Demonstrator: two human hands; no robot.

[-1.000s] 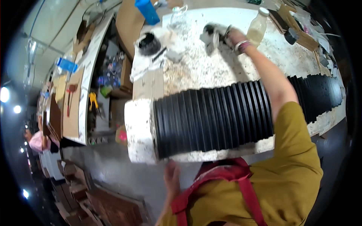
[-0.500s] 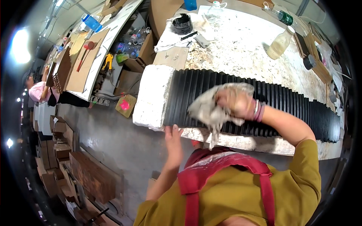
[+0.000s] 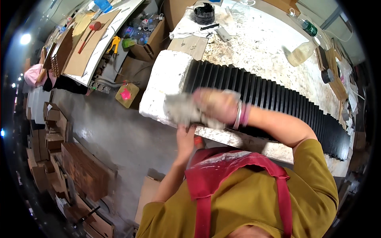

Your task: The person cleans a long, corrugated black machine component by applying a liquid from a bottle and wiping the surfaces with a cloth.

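The right hand (image 3: 216, 105) is closed around a crumpled grey rag (image 3: 180, 109) and has swept leftward along the black ribbed panel (image 3: 270, 99); half a second back it was pressing the rag on the middle of the ribs, and now it is at the panel's left end, where the black ridges meet the white foam block (image 3: 164, 85) underneath. The blur on hand and rag suggests a quick stroke. The left hand (image 3: 185, 139) has stayed low at the near edge of the speckled worktable (image 3: 254, 43), fingers up against the underside of the edge, apparently steadying; whether it grips anything I cannot tell. The panel lies flat across the table, running from the foam block toward the far right. By my reckoning the wiping has now covered this left section of the ribs. A plastic bottle (image 3: 299, 53) and a black round tub (image 3: 204, 14) stand well away.
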